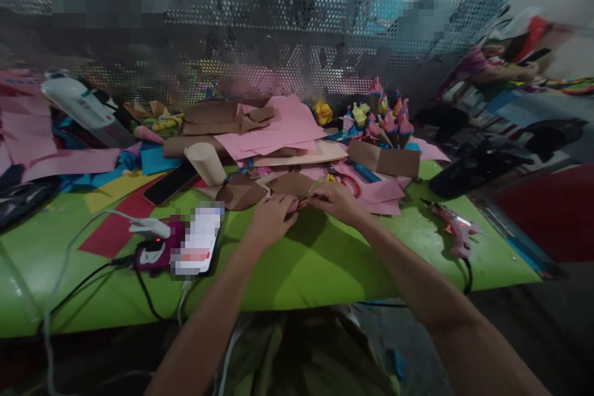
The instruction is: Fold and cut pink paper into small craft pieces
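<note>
My left hand (pixel 275 218) and my right hand (pixel 341 201) meet over the middle of the green table (pixel 297 278), fingers pinched close together. Between the fingertips is a small brownish piece, too small and dark to name. Just behind the hands lie brown paper cutouts (pixel 292 183) and another brown cutout (pixel 239 193) left of them. Red-handled scissors (pixel 349 183) lie partly among pink paper beyond my right hand. A pink glue gun (pixel 458 230) rests on the table to the right, its black cord hanging over the front edge.
A lit phone (pixel 199 241) leans on a purple power strip (pixel 160 253), with cables trailing off the front edge. Behind stand a cardboard tube (pixel 205 164), stacked pink sheets (pixel 278 127) and several paper cones (pixel 390 120). A perforated metal panel (pixel 278 25) closes the back. Another person's arm (pixel 505 71) shows far right.
</note>
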The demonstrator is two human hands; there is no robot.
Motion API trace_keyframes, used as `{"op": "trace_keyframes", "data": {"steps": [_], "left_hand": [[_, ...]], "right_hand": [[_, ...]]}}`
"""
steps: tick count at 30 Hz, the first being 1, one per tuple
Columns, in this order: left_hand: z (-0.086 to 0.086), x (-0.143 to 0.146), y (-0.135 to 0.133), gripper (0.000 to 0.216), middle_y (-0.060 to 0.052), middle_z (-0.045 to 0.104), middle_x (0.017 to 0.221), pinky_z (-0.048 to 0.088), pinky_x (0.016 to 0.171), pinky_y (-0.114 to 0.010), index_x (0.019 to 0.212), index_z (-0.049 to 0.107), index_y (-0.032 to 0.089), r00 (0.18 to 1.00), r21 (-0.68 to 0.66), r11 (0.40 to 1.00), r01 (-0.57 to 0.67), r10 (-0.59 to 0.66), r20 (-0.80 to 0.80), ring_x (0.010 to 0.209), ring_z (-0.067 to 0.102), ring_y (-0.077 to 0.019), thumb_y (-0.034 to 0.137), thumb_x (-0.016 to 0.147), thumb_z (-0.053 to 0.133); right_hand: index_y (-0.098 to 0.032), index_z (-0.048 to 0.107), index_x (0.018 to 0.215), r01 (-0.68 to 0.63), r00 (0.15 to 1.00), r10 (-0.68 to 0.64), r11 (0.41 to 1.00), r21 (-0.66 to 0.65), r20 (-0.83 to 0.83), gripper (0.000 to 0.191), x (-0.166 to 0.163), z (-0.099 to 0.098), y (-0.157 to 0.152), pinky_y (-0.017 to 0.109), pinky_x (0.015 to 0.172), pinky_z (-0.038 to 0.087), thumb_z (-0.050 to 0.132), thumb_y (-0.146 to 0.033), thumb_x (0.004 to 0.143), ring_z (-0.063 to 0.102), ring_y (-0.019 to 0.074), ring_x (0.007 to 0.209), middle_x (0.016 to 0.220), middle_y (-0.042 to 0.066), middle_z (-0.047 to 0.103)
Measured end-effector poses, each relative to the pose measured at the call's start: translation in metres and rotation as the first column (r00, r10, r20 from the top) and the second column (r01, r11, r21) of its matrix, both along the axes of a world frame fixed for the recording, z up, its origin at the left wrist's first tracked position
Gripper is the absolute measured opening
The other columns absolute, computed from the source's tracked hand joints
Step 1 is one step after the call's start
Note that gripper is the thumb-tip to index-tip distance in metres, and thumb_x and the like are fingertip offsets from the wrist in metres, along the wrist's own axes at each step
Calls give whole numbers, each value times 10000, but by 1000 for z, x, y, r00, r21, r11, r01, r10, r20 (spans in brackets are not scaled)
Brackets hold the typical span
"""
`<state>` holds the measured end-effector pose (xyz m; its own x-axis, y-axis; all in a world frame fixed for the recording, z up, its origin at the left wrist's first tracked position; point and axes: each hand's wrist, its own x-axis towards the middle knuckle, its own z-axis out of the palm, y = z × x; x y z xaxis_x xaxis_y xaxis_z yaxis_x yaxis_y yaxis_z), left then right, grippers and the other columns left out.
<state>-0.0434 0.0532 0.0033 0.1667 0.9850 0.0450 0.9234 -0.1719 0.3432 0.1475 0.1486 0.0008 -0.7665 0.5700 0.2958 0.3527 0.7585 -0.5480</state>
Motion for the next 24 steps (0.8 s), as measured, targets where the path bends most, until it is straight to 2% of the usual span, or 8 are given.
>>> {"op": "trace_keyframes", "data": {"steps": [3, 7, 9, 12, 16, 19, 24], "left_hand": [[1, -1, 0, 256, -110, 668, 1173, 417, 975, -423, 1155, 579, 202, 998, 0, 999, -43, 43, 37, 1102, 601, -265, 272, 920, 506], [4, -4, 1, 229, -104, 688, 1115, 446, 907, -410, 1113, 579, 206, 995, -17, 996, -92, 92, 42, 1031, 630, -267, 317, 949, 465], [5, -5, 1, 230, -99, 698, 1062, 453, 880, -401, 1080, 580, 204, 992, -13, 993, -121, 122, 35, 999, 640, -265, 349, 960, 448], [6, -8, 1, 233, -100, 706, 995, 458, 859, -396, 1064, 574, 195, 983, -4, 983, -182, 182, 36, 956, 650, -267, 364, 959, 454], [6, -9, 0, 235, -92, 709, 957, 471, 792, -364, 1075, 564, 199, 973, 11, 977, -214, 212, 86, 885, 660, -253, 372, 956, 459], [4, -10, 0, 228, -77, 707, 924, 469, 741, -336, 1085, 560, 208, 968, 24, 975, -220, 215, 128, 832, 661, -236, 367, 951, 464], [3, -9, 0, 228, -60, 696, 890, 441, 660, -296, 1044, 557, 213, 951, -2, 969, -246, 241, 193, 765, 653, -214, 395, 946, 460]], "right_hand": [[-190, 692, 799, 21, 999, -20, 1000, 17, -36, 317, 2, 5, 1, 271, 654, 367, 571, -453, 927, 571, 163, 712, 755, 46, 680], [-193, 674, 761, 93, 995, -90, 994, 64, -49, 375, 11, 12, 8, 287, 661, 366, 484, -441, 968, 557, 170, 710, 729, 43, 650], [-191, 641, 688, 175, 983, -168, 979, 100, -73, 393, 18, 14, 15, 295, 639, 353, 481, -422, 963, 531, 170, 667, 666, 36, 608], [-198, 606, 640, 351, 931, -333, 928, 123, -149, 364, 30, 14, 29, 301, 618, 342, 520, -399, 931, 517, 181, 653, 626, 32, 578], [-202, 597, 668, 488, 868, -470, 868, 94, -162, 292, 36, 4, 44, 305, 636, 360, 517, -328, 919, 552, 199, 705, 688, 46, 619], [-199, 615, 719, 502, 864, -497, 861, 77, -82, 241, 32, -9, 50, 309, 673, 394, 496, -258, 919, 584, 210, 756, 771, 68, 667], [-169, 681, 961, 497, 865, -501, 863, 92, 32, 221, 26, -21, 49, 355, 845, 452, 468, -150, 907, 618, 241, 942, 1006, 108, 714]]}}
